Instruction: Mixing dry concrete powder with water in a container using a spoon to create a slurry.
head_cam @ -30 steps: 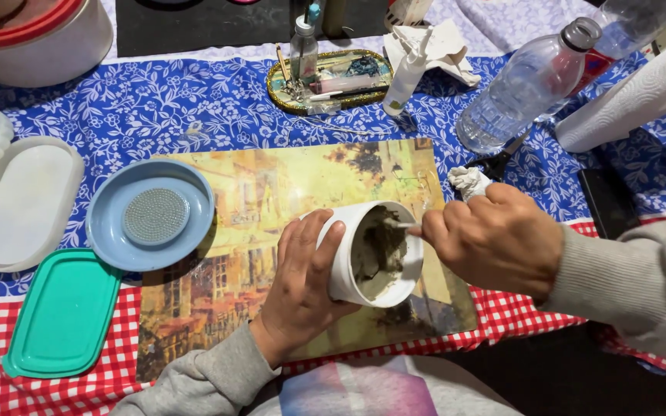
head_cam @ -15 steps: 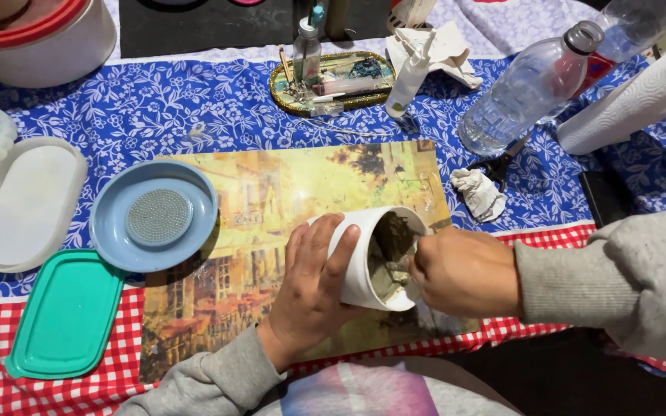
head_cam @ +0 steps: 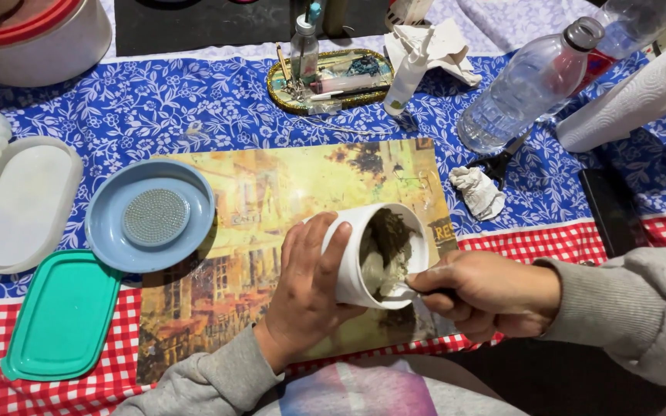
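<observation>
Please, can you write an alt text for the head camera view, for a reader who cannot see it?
A left hand tilts a white cup of grey paste over a picture placemat, while the right hand works a small tool at its rim. A blue dish and green lid lie nearby.

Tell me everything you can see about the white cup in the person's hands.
The white cup is a small round container, plastic or ceramic by its look. It is tilted on its side with the mouth toward the right hand. Grey-green paste coats its inside and partly fills it. The left hand wraps its outer wall from below and behind. The right hand pushes a small tool in at the rim. It is held above a picture placemat.
</observation>
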